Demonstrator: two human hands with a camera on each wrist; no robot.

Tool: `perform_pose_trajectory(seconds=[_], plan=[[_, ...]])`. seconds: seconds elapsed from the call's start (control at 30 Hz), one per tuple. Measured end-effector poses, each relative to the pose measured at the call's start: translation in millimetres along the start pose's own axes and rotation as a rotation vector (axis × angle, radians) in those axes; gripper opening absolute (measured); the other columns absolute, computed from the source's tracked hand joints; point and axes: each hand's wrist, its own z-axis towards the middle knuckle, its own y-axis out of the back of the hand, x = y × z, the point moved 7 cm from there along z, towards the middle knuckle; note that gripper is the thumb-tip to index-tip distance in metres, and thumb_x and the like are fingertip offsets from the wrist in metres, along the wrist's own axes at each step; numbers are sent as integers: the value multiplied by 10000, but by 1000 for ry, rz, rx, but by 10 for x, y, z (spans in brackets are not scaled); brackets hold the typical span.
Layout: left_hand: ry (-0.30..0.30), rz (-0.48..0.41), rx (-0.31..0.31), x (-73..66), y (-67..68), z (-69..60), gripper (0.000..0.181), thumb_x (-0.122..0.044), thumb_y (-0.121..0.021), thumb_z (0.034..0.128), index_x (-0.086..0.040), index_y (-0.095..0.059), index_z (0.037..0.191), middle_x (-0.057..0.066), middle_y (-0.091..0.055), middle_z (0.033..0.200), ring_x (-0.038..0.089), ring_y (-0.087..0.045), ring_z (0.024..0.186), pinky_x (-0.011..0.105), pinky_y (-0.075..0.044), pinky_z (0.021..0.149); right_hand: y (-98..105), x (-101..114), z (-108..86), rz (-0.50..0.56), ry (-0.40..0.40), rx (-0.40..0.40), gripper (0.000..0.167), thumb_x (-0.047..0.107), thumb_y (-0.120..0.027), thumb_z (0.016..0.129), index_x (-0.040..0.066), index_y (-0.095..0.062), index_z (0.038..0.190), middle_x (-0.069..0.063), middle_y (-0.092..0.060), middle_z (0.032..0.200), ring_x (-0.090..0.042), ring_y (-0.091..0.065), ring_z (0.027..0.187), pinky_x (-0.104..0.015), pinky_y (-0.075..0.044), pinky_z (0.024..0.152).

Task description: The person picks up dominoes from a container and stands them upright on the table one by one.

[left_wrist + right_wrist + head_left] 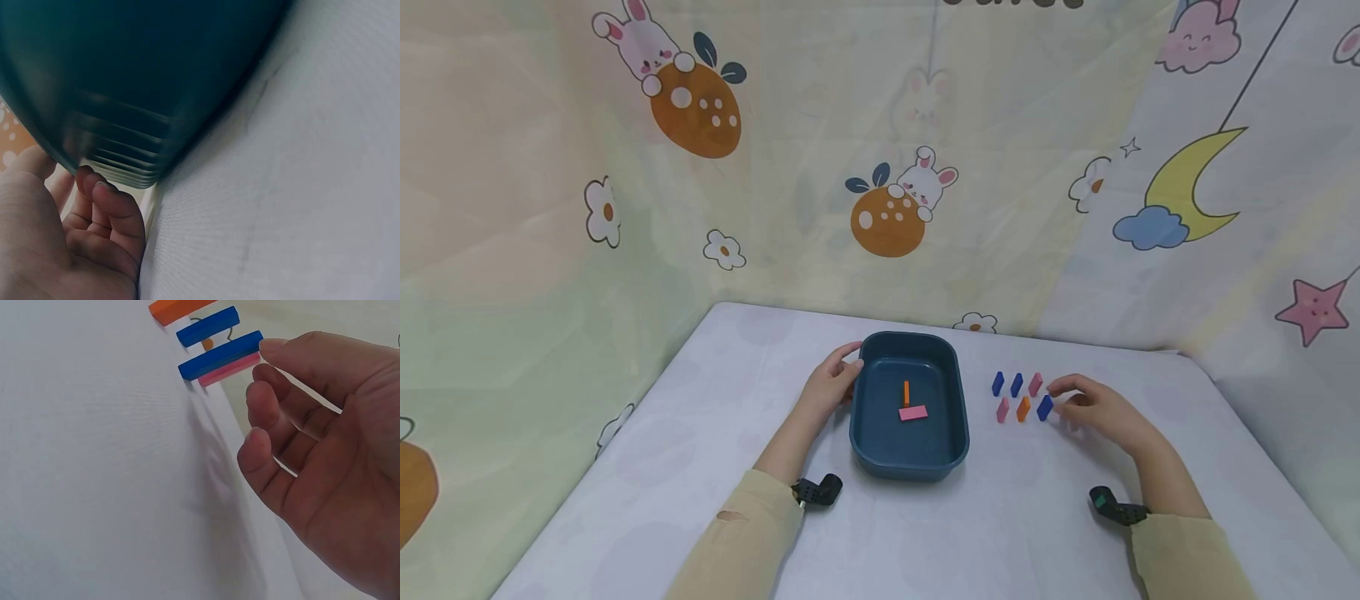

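Observation:
A dark blue plastic basin (pixel 910 462) stands mid-table. My left hand (pixel 831 385) holds its upper left edge, thumb at the rim; the left wrist view shows curled fingers (pixel 119 212) against the ribbed outer wall. Inside the basin are an orange block (pixel 906 393) and a pink block (pixel 913 412). To the right, small blocks stand upright in two rows. My right hand (pixel 1101 408) is beside the nearest blue block (pixel 1045 407), with relaxed fingers and a digit at its top end in the right wrist view; no grip around it shows.
The far row has two blue blocks, at left (pixel 997 383) and centre (pixel 1017 384), and a pink block (pixel 1036 383). A pink block (pixel 1003 409) and an orange block (pixel 1023 408) share the near row. Behind the white table (pixel 970 542) hangs a printed cloth (pixel 790 183).

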Motion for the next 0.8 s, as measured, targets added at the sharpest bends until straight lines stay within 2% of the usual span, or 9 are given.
perform_pose_trajectory(seconds=[0.17,0.47,0.67,0.8], plan=[[0,-6,1,13,8,5,390,-434,-604,964,-439,-536,1348,77,-615,939,218,-633,746,315,-529,663,43,66,-21,-8,21,-26,425,373,-615,966,184,-527,1336,-125,-543,1329,-263,-577,1009,-388,-490,850],[1,5,-6,12,8,-12,409,-451,-600,963,-419,-532,1365,70,-615,946,208,-630,746,306,-525,668,60,170,-7,6,54,-28,429,371,-609,972,162,-523,1337,-147,-555,1312,-296,-575,1009,-370,-480,823],[-10,18,-6,5,3,-11,414,-458,-592,965,-414,-528,1372,68,-626,957,203,-627,750,302,-527,661,48,334,25,27,91,-23,381,327,-596,985,169,-536,1327,-147,-573,1310,-300,-584,1046,-379,-498,841],[-5,15,-1,6,0,-3,419,-467,-599,959,-421,-527,1369,72,-627,964,209,-633,758,304,-532,670,19,482,74,45,104,-8,361,313,-592,988,180,-542,1320,-159,-618,1247,-305,-603,1063,-472,-499,907]])
